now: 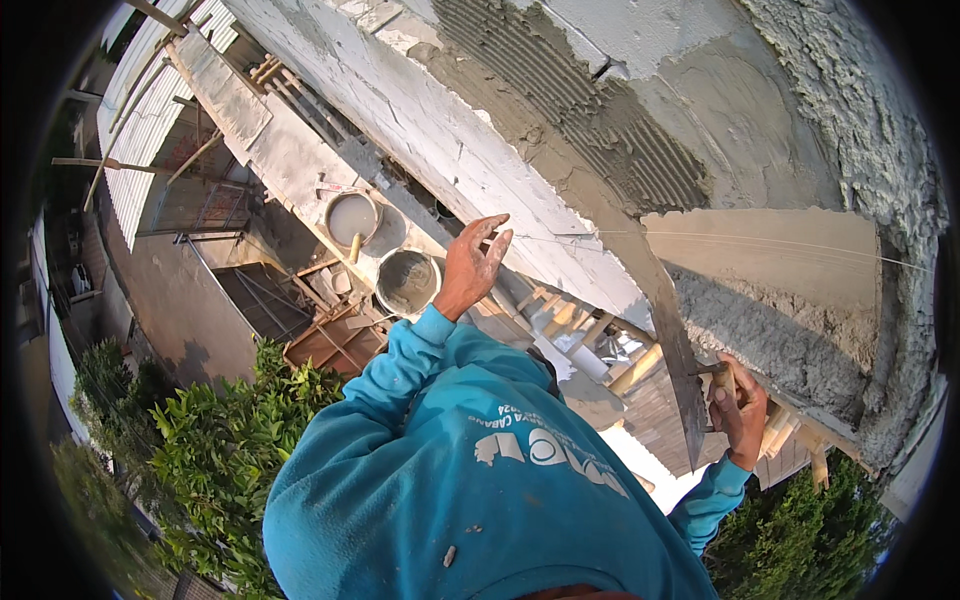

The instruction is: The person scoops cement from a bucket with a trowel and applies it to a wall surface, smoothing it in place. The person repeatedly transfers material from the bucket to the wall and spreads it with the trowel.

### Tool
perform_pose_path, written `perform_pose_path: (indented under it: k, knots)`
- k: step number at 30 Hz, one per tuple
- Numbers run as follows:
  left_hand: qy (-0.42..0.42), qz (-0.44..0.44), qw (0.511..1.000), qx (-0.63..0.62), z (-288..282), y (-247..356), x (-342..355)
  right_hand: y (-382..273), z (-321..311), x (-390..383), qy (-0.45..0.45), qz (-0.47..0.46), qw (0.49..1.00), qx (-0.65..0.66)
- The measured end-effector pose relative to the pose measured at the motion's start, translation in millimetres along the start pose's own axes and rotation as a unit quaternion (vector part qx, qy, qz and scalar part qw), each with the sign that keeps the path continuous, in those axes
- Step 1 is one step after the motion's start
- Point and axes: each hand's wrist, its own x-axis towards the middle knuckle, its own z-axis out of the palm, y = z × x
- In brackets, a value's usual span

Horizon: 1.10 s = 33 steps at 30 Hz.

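Note:
My right hand is closed around the wooden handle of a long steel plastering trowel. The trowel's narrow blade runs edge-on along the wall's corner, beside a band of grey mortar. Part of that mortar is rough and shaded; above it lies a smoother patch. My left hand, smeared with mortar, is raised with curved fingers apart and no tool in it. A thin string stretches across the wall toward its fingertips; whether they touch it I cannot tell.
Below my left hand, a bucket of grey water and a bucket of mortar stand on a plank platform. White block wall slants overhead, with combed mortar. Timber pieces and leafy trees lie lower down.

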Motion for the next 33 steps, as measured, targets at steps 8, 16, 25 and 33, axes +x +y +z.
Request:
perform_pose_path:
  k: [8, 16, 25, 33]
  knots:
    - [0.011, 0.234, 0.972, 0.028, 82.3, 149.3, 17.4, -3.2, 64.2, 140.3, -0.056, -0.244, 0.965, -0.081]
    - [0.083, 0.291, 0.948, 0.101, 68.1, 142.5, 25.4, 7.4, 42.6, 172.3, -0.177, -0.134, 0.975, -0.025]
    - [0.113, 0.299, 0.939, 0.129, 54.4, 129.5, 11.2, 33.4, 17.3, 171.3, -0.214, -0.021, 0.975, 0.065]
    - [0.084, 0.311, 0.944, 0.074, 70.2, 124.3, -16.7, -33.7, 123.0, 194.0, -0.087, -0.307, 0.945, -0.075]
